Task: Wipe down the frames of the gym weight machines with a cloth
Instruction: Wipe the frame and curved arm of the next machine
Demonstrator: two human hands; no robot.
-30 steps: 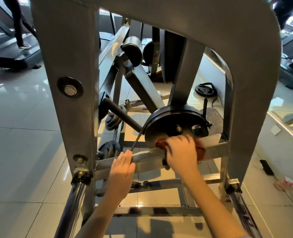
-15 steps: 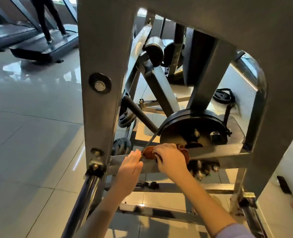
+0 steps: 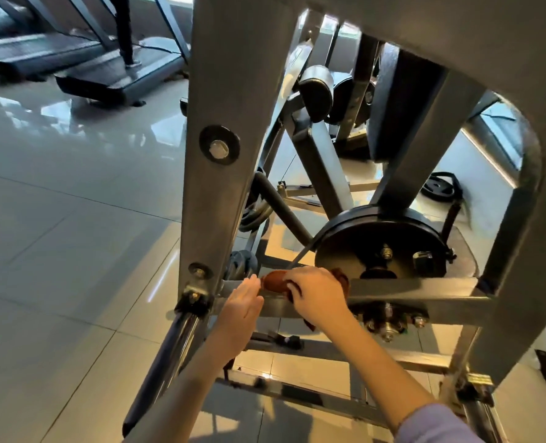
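Hands x2: right hand (image 3: 321,297) grips 1 brown cloth (image 3: 273,280) on crossbar (image 3: 418,287), left hand (image 3: 241,303) flat, fingers straight, just beside.

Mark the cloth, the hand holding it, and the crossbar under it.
cloth (image 3: 273,282), head view, the brown fold left of the knuckles
right hand (image 3: 320,298), head view, the back of the hand
crossbar (image 3: 425,292), head view, its bare top face right of the hand

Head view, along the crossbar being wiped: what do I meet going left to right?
Left post → left hand → right hand, holding the cloth → bolt cluster → right post.
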